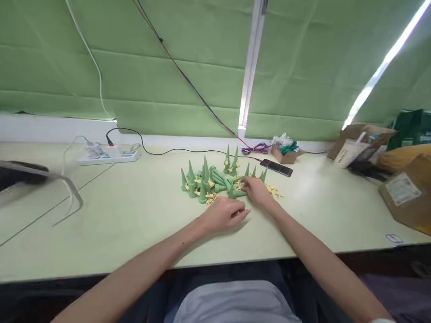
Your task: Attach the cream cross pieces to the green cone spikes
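Note:
Several green cone-shaped pieces (206, 175) stand upright in the middle of the table, some with small yellow parts on them. More green pieces (218, 178) lie in a pile to their right. My left hand (226, 213) rests on the table in front of them, fingers curled; whatever it may hold is too small to make out. Among the green pieces and the loose yellow bits (274, 190), my right hand (253, 187) reaches in with its fingertips close together. What lies between those fingertips is hidden.
Behind the pieces lie a phone (276, 168) on a cable and a small cardboard box (286, 154). A cup (350, 152) and a larger box (409, 193) are at the right. A power strip (107, 154) sits at the back left of the table (134, 215).

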A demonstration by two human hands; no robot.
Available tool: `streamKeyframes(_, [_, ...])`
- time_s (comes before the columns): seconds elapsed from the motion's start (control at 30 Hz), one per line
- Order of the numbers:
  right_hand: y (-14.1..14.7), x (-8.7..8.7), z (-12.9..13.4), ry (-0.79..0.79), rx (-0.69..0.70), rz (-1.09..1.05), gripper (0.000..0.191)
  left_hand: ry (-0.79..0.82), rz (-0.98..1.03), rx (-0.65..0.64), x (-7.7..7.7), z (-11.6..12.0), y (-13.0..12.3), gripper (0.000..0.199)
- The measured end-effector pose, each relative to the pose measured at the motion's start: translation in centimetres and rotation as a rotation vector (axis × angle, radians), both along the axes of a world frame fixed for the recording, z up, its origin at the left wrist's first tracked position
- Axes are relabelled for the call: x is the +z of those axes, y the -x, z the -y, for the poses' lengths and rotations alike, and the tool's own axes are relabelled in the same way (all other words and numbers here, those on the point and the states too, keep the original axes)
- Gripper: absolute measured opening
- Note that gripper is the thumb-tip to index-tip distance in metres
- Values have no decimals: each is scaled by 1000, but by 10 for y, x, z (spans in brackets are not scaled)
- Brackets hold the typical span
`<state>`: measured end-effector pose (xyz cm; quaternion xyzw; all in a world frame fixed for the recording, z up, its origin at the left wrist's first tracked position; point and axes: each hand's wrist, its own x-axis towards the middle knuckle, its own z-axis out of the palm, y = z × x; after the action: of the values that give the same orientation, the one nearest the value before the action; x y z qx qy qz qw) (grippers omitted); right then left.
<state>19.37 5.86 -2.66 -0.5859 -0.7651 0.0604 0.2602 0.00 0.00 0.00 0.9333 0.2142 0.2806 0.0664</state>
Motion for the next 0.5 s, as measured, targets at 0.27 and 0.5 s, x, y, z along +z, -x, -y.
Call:
streamKeyframes(0.27, [4,4,3,28,-15,65,24,6,-5,-5,1,-1,3,36])
streamKeyframes(0.5, [10,6,3,39,-45,160,22,35,-23,-4,0,-1,4,36])
